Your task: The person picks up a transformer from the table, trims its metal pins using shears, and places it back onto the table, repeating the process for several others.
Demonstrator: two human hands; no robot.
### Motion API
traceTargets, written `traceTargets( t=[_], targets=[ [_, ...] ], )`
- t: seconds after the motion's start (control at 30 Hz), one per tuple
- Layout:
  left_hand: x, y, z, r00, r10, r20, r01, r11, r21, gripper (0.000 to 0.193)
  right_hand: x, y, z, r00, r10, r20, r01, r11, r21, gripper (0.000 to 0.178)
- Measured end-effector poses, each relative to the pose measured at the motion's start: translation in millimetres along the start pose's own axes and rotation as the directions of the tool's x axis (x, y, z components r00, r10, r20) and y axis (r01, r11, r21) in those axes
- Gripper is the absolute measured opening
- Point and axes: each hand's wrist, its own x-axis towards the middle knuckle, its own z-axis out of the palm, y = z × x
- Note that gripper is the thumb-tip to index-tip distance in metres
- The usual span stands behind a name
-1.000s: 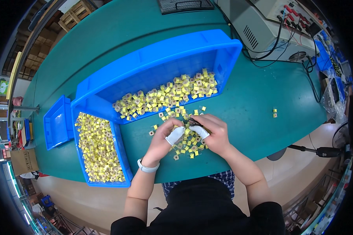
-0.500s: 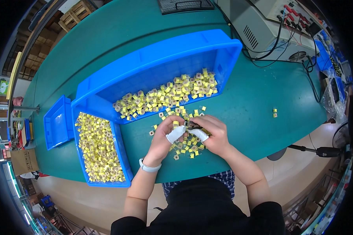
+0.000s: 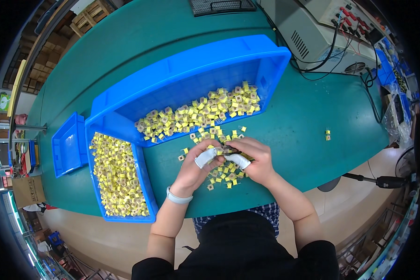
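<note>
My left hand is closed, its fingers pinching a small yellow transformer with thin metal pins. Close against it, my right hand is closed around a small dark tool; its exact kind is mostly hidden by the fingers. White wraps cover both thumbs. Beneath my hands lies a loose pile of similar yellow transformers, and more lie just beyond my fingertips. A large blue bin, tipped on its side with its opening toward me, has many of these parts spilling from it.
A blue tray full of transformers stands left of my left forearm. Farther left is a smaller blue tray. Two transformers sit apart on the green table at right. A grey instrument with cables stands at the back right.
The transformer in my left hand has turned and now sits lower and closer to the dark tool. My hands have otherwise barely shifted.
</note>
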Motion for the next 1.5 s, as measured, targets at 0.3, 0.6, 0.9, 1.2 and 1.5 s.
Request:
traceTargets(
  t=[0.3,0.6,0.9,1.2,1.5],
  targets=[
    [1,4,5,0.997,0.049,-0.058,-0.051,0.998,-0.038,0.026,2,-2,-4,0.999,0.042,0.026,-0.042,0.999,0.006,0.033],
    [2,0,0,0.99,0.139,-0.016,-0.139,0.99,0.0,0.027,2,-4,-3,1.0,0.022,0.021,-0.02,0.998,-0.06,0.032],
    [0,4,8,0.987,0.149,-0.066,-0.137,0.977,0.161,0.025,1,-2,-2,0.998,0.052,0.045,-0.049,0.996,-0.072,0.033],
    [0,0,10,0.972,0.212,-0.097,-0.174,0.937,0.302,0.022,-3,2,1,0.999,-0.012,0.038,0.017,0.992,-0.123,0.031],
    [-1,2,11,0.978,0.174,-0.116,-0.141,0.959,0.248,0.022,-1,1,1,0.999,-0.027,0.028,0.03,0.992,-0.124,0.029]
  ],
)
